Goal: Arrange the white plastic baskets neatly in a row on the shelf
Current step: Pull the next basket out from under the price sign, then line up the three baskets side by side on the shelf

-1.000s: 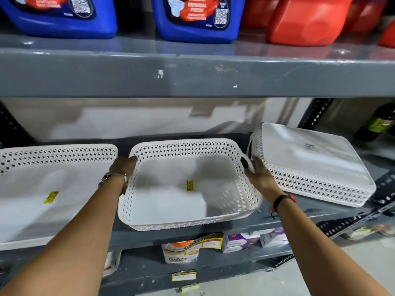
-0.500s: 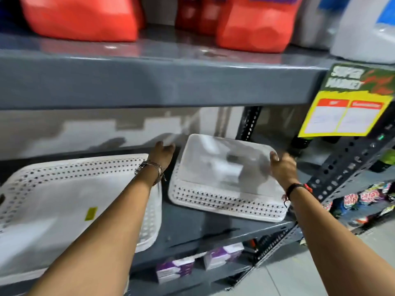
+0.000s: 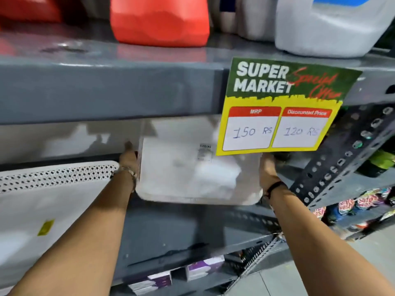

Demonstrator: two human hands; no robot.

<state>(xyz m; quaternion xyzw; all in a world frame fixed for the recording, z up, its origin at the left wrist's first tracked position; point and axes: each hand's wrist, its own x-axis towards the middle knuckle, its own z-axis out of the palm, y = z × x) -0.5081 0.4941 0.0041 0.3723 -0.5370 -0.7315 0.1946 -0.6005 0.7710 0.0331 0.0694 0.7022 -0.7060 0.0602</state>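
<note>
A white plastic basket [image 3: 196, 174] is lifted off the grey shelf [image 3: 171, 231] and tipped up, so its flat bottom with a barcode sticker faces me. My left hand [image 3: 129, 161] grips its left side and my right hand [image 3: 268, 171] grips its right side. Another white basket [image 3: 53, 199] with a perforated rim and a yellow sticker sits upright on the shelf to the left, close to my left forearm.
The upper shelf beam [image 3: 106, 90] hangs low over the baskets and carries a green and yellow price card [image 3: 282, 107]. Red [image 3: 160, 20] and white [image 3: 329, 24] jugs stand on top. A perforated upright [image 3: 333, 163] bounds the right side. Small boxes [image 3: 181, 274] lie below.
The view swung right. Both hands left the middle basket, took the overturned right basket by its sides, then raised and tipped it off the shelf.
</note>
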